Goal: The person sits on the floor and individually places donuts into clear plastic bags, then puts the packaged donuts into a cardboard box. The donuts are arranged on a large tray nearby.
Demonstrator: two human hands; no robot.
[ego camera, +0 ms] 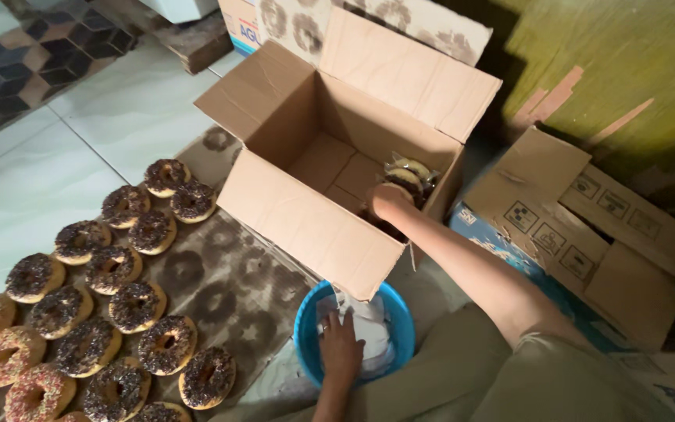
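Two hands work: the right hand (388, 199) grips a bagged doughnut (406, 177) inside the box (306, 223); the left hand (341, 344) lies flat on bags (373, 328) in the bowl (306, 332). Squeezing could smear the topping.

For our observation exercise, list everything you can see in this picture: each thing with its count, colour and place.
open cardboard box: one, brown, centre, flaps up
wrapped doughnuts: a few, in clear wrap, inside the open box, far corner
chocolate-sprinkled doughnuts: well over a dozen, dark brown, in rows on the left
pink-sprinkled doughnuts: about four, pink, lower left
cardboard sheet: one, brown with greasy ring marks, under the doughnuts
blue basin: one, bottom centre, below the box
white wrappers: a pile, inside the basin
second cardboard box: one, brown, right, flaps partly shut
tiled floor: pale, upper left
right hand: inside the open box, at the wrapped doughnuts
left hand: resting on the wrappers
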